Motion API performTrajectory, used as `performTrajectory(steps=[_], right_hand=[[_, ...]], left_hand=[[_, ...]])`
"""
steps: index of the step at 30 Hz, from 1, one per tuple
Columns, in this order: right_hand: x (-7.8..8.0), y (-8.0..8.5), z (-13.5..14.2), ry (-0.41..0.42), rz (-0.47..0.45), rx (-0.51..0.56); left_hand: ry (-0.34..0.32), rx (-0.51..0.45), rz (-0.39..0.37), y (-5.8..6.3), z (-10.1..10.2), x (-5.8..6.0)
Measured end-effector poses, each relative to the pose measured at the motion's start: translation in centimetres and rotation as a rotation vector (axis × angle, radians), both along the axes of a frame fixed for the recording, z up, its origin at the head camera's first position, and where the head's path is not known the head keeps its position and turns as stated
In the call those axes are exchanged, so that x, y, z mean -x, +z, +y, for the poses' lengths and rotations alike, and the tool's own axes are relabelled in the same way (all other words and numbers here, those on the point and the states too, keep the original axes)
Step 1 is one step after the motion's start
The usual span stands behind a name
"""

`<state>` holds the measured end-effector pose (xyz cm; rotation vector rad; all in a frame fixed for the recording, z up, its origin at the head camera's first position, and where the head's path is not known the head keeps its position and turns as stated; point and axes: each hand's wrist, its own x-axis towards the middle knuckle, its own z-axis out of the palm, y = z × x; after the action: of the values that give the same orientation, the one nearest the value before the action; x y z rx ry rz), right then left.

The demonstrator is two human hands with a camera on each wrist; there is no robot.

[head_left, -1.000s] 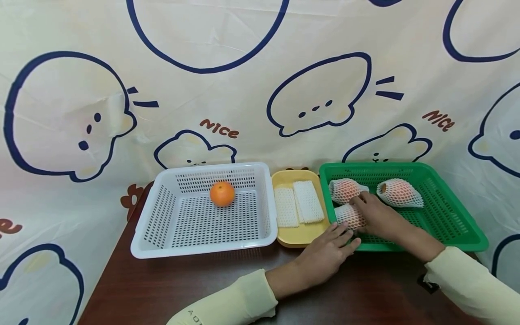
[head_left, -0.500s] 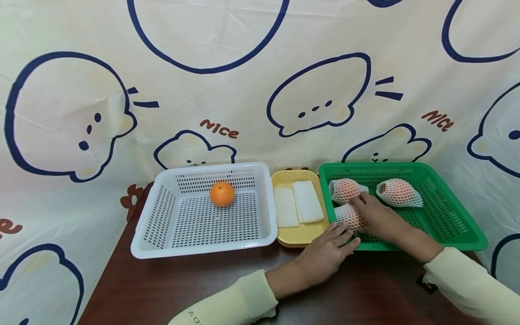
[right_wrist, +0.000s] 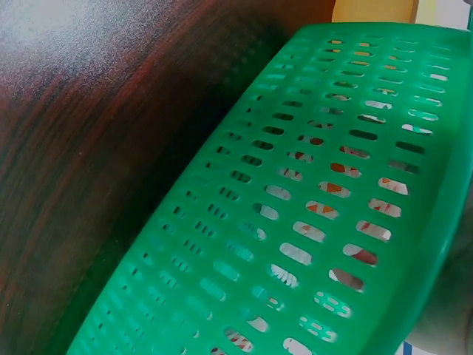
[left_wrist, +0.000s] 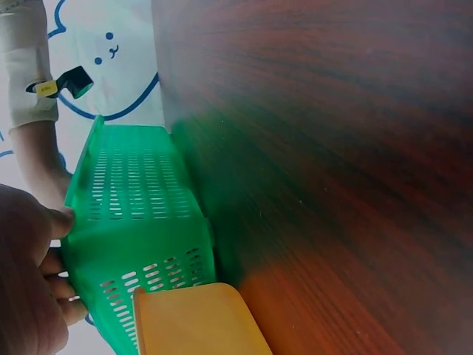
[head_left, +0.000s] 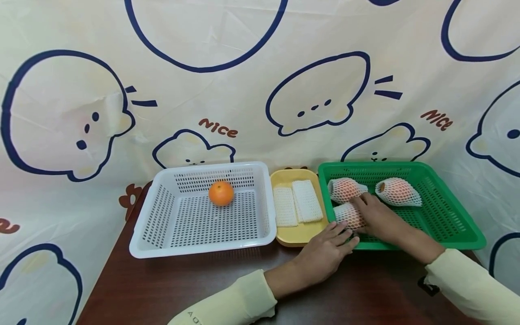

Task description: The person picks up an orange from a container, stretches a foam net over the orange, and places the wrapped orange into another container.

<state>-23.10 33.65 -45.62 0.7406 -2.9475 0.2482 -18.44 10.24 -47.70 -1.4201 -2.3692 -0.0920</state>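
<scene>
Inside the front left corner of the green basket [head_left: 447,246] lies an orange-coloured fruit in a white foam net [head_left: 345,213]. My right hand [head_left: 378,217] reaches over it from the right, with thumb and fingers curled round it. My left hand [head_left: 325,255] is at the basket's front left corner, its fairly straight fingers reaching over the rim to the net's near end. Two more netted fruits [head_left: 345,189] [head_left: 399,192] lie towards the back of this basket. The right wrist view shows mostly the slotted green wall, which hides the right fingers.
Left of the green basket stands a yellow tray [head_left: 298,237] with flat white foam nets [head_left: 307,201]. Further left, a white basket [head_left: 203,248] holds a bare orange [head_left: 221,193]. All stand on a dark wooden table [head_left: 219,271] before a printed cloth [head_left: 243,99].
Both hands and the netted fruit stay almost where they were. The whole head view has shifted very slightly.
</scene>
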Motion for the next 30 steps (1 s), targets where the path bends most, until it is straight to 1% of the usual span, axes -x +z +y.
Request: performTrajectory(steps=[10,15,24,30], right_hand=[[-0.03,0.23,0.01,-0.020,0.017,0.007],[-0.13,0.29,0.07,-0.007,0.033,0.014],[-0.40,0.43,0.16,-0.009,0.008,0.013],[-0.42,0.52,0.04,-0.039,-0.016,0.018]], left_hand=[[0.000,-0.070,-0.009,0.21,0.12,0.25],[-0.001,-0.078,-0.010,0.35,0.07,0.26],[0.004,-0.084,0.011,0.07,0.09,0.22],[-0.007,-0.079,0.006,0.01,0.07,0.11]])
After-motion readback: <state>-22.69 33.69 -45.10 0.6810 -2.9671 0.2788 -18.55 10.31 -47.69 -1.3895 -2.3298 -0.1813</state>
